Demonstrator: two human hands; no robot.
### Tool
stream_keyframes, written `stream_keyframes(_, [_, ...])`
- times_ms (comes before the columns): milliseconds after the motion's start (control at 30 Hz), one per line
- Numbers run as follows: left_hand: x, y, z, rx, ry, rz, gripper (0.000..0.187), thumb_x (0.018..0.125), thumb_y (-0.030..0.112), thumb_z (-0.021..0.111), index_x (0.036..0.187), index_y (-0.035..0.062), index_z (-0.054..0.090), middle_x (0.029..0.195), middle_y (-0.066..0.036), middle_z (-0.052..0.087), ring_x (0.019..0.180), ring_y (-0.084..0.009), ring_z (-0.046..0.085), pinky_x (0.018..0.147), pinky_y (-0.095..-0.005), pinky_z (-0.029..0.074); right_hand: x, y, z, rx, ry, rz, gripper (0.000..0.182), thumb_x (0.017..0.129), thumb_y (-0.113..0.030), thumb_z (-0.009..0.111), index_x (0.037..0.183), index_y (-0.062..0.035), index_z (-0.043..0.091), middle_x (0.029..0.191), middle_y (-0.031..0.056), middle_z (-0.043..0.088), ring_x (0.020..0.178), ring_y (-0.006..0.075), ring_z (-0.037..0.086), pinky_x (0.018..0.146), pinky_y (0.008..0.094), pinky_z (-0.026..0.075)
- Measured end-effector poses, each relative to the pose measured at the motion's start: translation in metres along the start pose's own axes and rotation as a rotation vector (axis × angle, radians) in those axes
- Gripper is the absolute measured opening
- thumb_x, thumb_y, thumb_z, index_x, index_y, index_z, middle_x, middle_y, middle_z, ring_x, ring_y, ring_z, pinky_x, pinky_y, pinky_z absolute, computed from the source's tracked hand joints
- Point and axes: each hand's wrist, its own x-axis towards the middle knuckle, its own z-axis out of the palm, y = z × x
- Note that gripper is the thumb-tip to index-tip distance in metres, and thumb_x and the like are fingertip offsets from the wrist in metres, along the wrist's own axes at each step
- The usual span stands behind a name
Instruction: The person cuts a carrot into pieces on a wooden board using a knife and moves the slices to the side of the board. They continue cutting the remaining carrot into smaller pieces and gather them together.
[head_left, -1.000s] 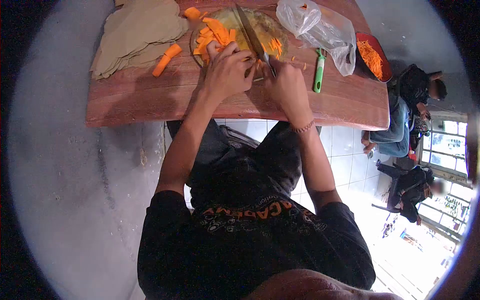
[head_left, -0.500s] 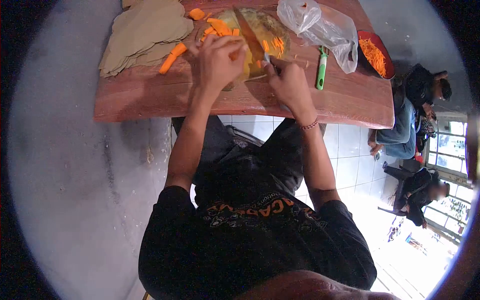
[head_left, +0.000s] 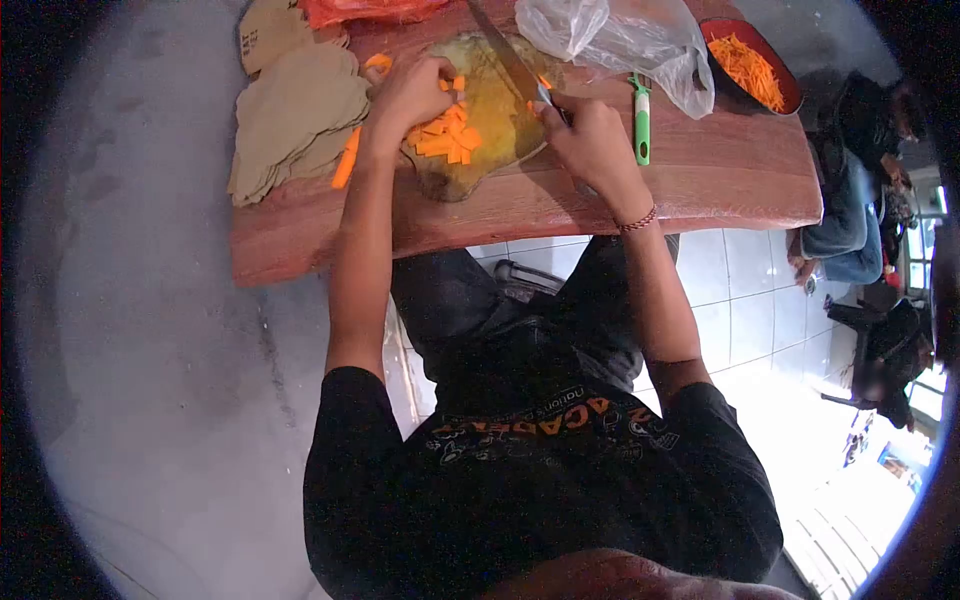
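My left hand (head_left: 412,98) is over the left side of a round, worn chopping board (head_left: 505,130), its fingers curled at some orange carrot pieces (head_left: 458,84). Just below those fingers lies a heap of cut carrot slices (head_left: 447,138). My right hand (head_left: 592,150) grips a knife (head_left: 510,55) by its handle, the long blade slanting up and left across the board. A bit of carrot shows beside the blade near the handle. Left of the board, partly behind my left forearm, lies a longer carrot piece (head_left: 346,160).
Brown cardboard-like sheets (head_left: 300,110) lie on the left of the wooden table (head_left: 520,205), below a red plastic bag (head_left: 370,8). To the right are a green-handled peeler (head_left: 642,125), a clear plastic bag (head_left: 640,45) and a bowl of shredded carrot (head_left: 745,72). People sit beyond, at right.
My left hand has moved left from mid-board to the carrot pieces. The small strips right of the blade are mostly gone from there. My right hand still holds the knife. The view has shifted.
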Motion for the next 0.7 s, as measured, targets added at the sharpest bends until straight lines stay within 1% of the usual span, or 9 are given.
stream_keyframes(33, [0.003, -0.003, 0.002, 0.010, -0.002, 0.011, 0.041, 0.084, 0.034, 0.079, 0.113, 0.0072, 0.069, 0.118, -0.012, 0.068, 0.118, -0.0321, 0.059, 0.102, -0.0523, 0.041, -0.001, -0.001, -0.001, 0.014, -0.016, 0.001, 0.036, 0.096, -0.035, 0.063, 0.106, -0.0016, 0.073, 0.073, 0.0291, 0.063, 0.076, 0.0465, 0.066, 0.067, 0.0496, 0.050])
stream_keyframes(100, [0.007, -0.007, 0.007, -0.161, -0.047, -0.001, 0.041, 0.081, 0.027, 0.083, 0.109, 0.0037, 0.065, 0.108, -0.014, 0.069, 0.109, -0.0306, 0.064, 0.094, -0.0395, 0.049, 0.000, 0.004, 0.002, 0.013, -0.011, 0.022, 0.037, 0.096, -0.035, 0.063, 0.105, -0.0008, 0.073, 0.073, 0.0290, 0.063, 0.076, 0.0464, 0.066, 0.067, 0.0497, 0.050])
stream_keyframes(300, [0.008, 0.004, 0.012, -0.474, 0.092, 0.033, 0.038, 0.086, 0.023, 0.080, 0.115, 0.0048, 0.063, 0.099, -0.012, 0.072, 0.093, -0.0217, 0.068, 0.079, -0.0350, 0.053, -0.006, 0.005, -0.006, 0.043, -0.014, 0.047, 0.039, 0.095, -0.035, 0.065, 0.096, 0.0034, 0.072, 0.070, 0.0304, 0.063, 0.072, 0.0482, 0.066, 0.067, 0.0513, 0.052])
stream_keyframes(433, [-0.017, 0.051, -0.007, -0.636, 0.096, -0.030, 0.039, 0.088, 0.024, 0.078, 0.118, 0.0053, 0.063, 0.092, -0.012, 0.074, 0.086, -0.0194, 0.070, 0.077, -0.0347, 0.054, -0.007, 0.001, -0.012, 0.064, -0.071, 0.089, 0.041, 0.095, -0.034, 0.064, 0.090, 0.0061, 0.072, 0.072, 0.0327, 0.063, 0.074, 0.0505, 0.066, 0.070, 0.0533, 0.054])
stream_keyframes(500, [-0.022, 0.054, 0.012, -0.696, 0.059, -0.094, 0.031, 0.088, 0.029, 0.076, 0.112, 0.0095, 0.068, 0.089, -0.006, 0.074, 0.085, -0.0238, 0.073, 0.082, -0.0414, 0.049, -0.007, 0.002, -0.009, 0.072, -0.078, 0.085, 0.041, 0.095, -0.034, 0.063, 0.091, 0.0059, 0.072, 0.073, 0.0325, 0.064, 0.076, 0.0502, 0.066, 0.071, 0.0534, 0.054])
stream_keyframes(533, [-0.022, 0.054, 0.020, -0.484, 0.074, -0.071, 0.031, 0.089, 0.035, 0.073, 0.110, 0.0126, 0.071, 0.093, -0.003, 0.075, 0.091, -0.0255, 0.071, 0.091, -0.0509, 0.042, -0.007, 0.004, -0.008, 0.080, -0.080, 0.082, 0.041, 0.095, -0.034, 0.063, 0.091, 0.0058, 0.072, 0.074, 0.0324, 0.064, 0.078, 0.0498, 0.067, 0.073, 0.0535, 0.054])
stream_keyframes(567, [-0.023, 0.053, 0.027, -0.488, 0.074, -0.075, 0.031, 0.089, 0.035, 0.073, 0.110, 0.0126, 0.071, 0.093, -0.003, 0.075, 0.091, -0.0255, 0.071, 0.091, -0.0509, 0.042, -0.007, 0.006, -0.004, 0.077, -0.085, 0.080, 0.041, 0.095, -0.034, 0.063, 0.091, 0.0058, 0.072, 0.074, 0.0324, 0.064, 0.078, 0.0498, 0.067, 0.073, 0.0535, 0.054])
stream_keyframes(633, [-0.027, 0.055, 0.029, -0.204, 0.266, 0.021, 0.032, 0.090, 0.030, 0.073, 0.112, 0.0075, 0.072, 0.099, -0.011, 0.074, 0.097, -0.0277, 0.068, 0.090, -0.0391, 0.051, -0.006, 0.009, 0.000, 0.075, -0.098, 0.102, 0.041, 0.095, -0.034, 0.063, 0.093, 0.0059, 0.072, 0.077, 0.0319, 0.066, 0.079, 0.0491, 0.067, 0.074, 0.0536, 0.054])
stream_keyframes(700, [-0.036, 0.056, 0.025, -0.145, 0.331, 0.030, 0.032, 0.090, 0.031, 0.073, 0.112, 0.0078, 0.072, 0.103, -0.009, 0.074, 0.104, -0.0282, 0.065, 0.095, -0.0421, 0.047, -0.008, 0.007, -0.001, 0.083, -0.103, 0.087, 0.040, 0.095, -0.034, 0.063, 0.094, 0.0058, 0.072, 0.078, 0.0316, 0.066, 0.079, 0.0489, 0.067, 0.074, 0.0536, 0.054])
